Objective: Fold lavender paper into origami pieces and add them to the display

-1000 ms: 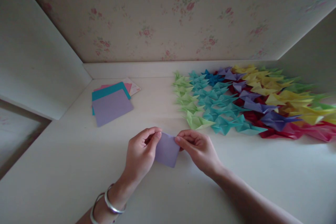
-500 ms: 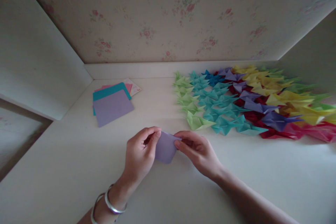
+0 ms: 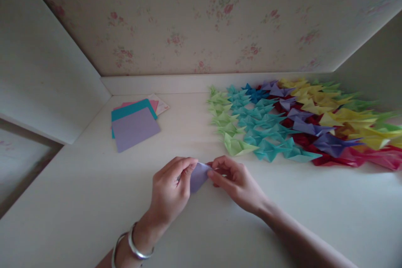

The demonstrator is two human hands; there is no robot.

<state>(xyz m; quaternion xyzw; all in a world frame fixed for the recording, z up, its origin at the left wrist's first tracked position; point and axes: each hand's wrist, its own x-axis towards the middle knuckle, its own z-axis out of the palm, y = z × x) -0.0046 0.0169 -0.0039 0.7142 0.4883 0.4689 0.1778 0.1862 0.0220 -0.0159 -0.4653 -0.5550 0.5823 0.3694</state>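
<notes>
Between my hands is a small sheet of purple origami paper (image 3: 197, 178), raised a little over the white table and partly hidden by my fingers. My left hand (image 3: 172, 184), with silver bangles at the wrist, pinches its upper left part between thumb and fingers. At the paper's right corner, my right hand (image 3: 230, 182) grips with thumb and forefinger, its other fingers curled behind. Whether the sheet is creased there I cannot tell.
Stacked sheets lie at the left, a purple sheet (image 3: 136, 130) on top of a teal sheet (image 3: 125, 111) and pink paper. Rows of folded paper cranes (image 3: 266, 123) in several colours fill the right back. A floral wall (image 3: 188, 29) rises behind the white table (image 3: 78, 209).
Less of the purple paper shows now, and its visible face is narrower and tilted. My left hand has moved slightly right and closer to my right hand.
</notes>
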